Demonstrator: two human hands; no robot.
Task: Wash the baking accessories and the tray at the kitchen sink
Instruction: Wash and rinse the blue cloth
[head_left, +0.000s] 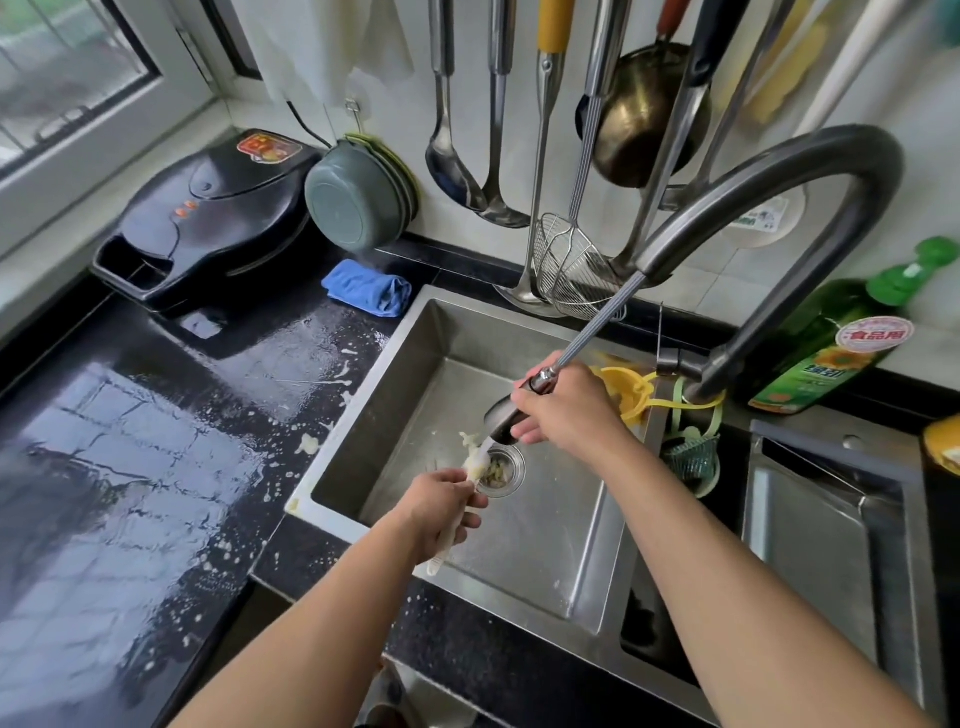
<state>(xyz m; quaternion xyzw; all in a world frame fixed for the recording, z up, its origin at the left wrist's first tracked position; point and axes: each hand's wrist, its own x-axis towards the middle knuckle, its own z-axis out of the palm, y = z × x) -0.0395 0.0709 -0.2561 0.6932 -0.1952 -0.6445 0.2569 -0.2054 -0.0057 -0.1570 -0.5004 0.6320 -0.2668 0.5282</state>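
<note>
Sink (415, 332): batter-caked white spatula (470, 467).

sink (566, 545): brushed steel, matt, wet
counter (130, 467): black speckled stone, glossy, wet
cloth (366, 287), sink's 11 o'clock: blue fabric, soft
spray head (506, 418): dark satin metal
hose (597, 327): ribbed shiny metal
spatula (470, 467): pale translucent plastic, batter-smeared

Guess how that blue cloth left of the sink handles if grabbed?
The blue cloth lies bunched in soft folds, so it is probably floppy and light. The black counter around it looks wet, so it may be damp and cling slightly.
</note>
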